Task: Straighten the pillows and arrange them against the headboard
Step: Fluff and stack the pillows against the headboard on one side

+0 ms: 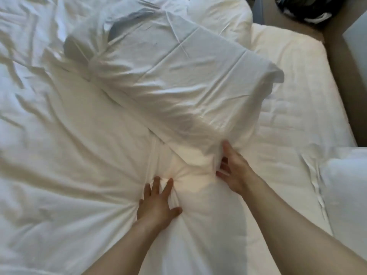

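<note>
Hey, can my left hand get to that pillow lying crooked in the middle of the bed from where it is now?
Probably yes. The left hand presses on the duvet just short of the pillow, with nothing but flat bedding between them. The right hand already touches its near corner.

Creased white cloth pillow point(178, 76), rumpled cloth duvet point(59, 155), quilted mattress point(288, 106)

I count three white pillows: one point(174, 76), another point(218, 14), a third point(347, 185). Two hands: left hand point(156, 203), right hand point(234, 169).
</note>
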